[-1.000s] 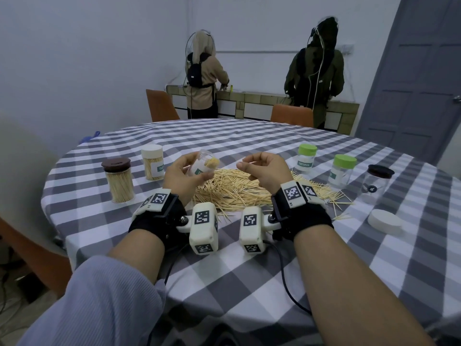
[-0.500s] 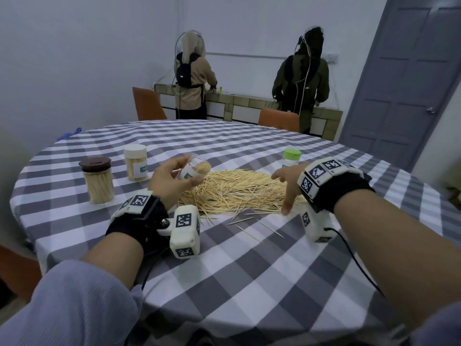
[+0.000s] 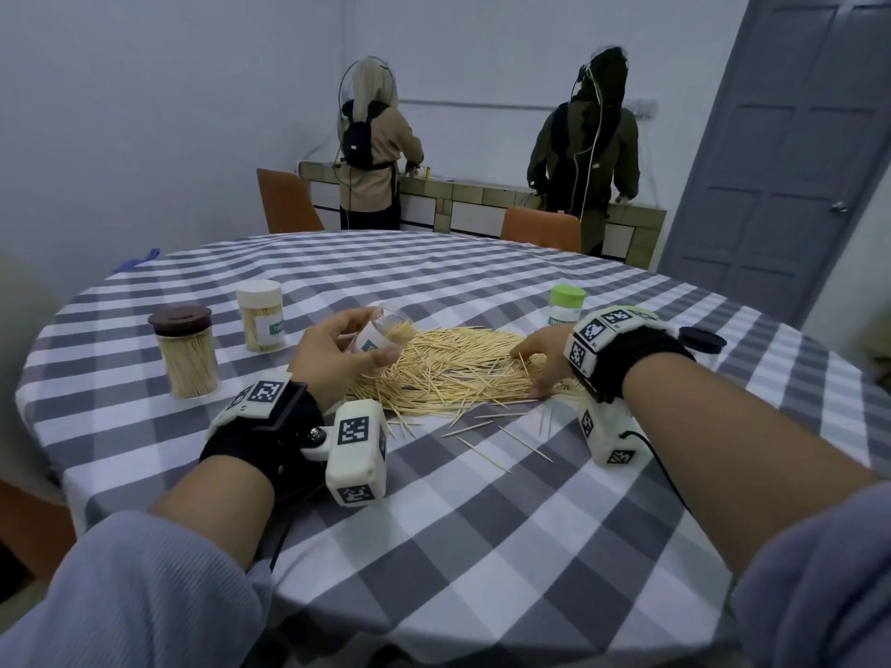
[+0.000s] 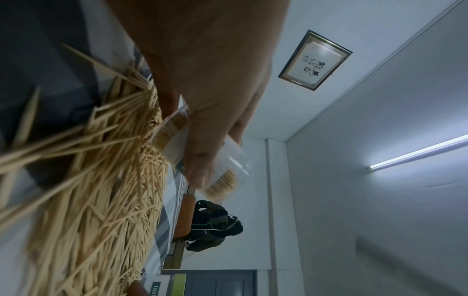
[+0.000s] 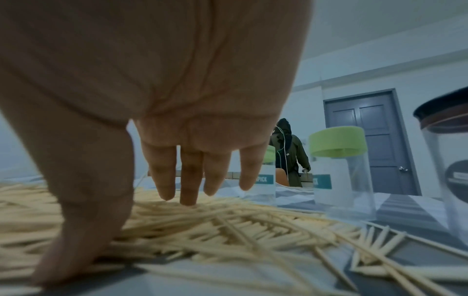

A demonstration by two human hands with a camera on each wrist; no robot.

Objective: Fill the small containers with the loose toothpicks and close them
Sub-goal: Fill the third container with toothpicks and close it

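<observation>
A: What fills the near side?

B: The left hand (image 4: 202, 80), its thumb and fingers wrapped round a small clear plastic container (image 4: 212, 160) partly filled with toothpicks, held tilted above a big heap of loose pale wooden toothpicks (image 4: 96, 190) on the grey-and-white checked tablecloth (image 4: 50, 60).

A: And beyond?

B: A framed calligraphy picture (image 4: 315, 60), a lit tube lamp (image 4: 418, 153), a person in a dark hooded coat (image 4: 212, 226), and a grey door (image 4: 215, 284).

Grey-and-white checked tablecloth (image 3: 482, 547), pale tan toothpicks (image 3: 458, 373), green lid (image 3: 568, 297), brown lid (image 3: 179, 321)
</observation>
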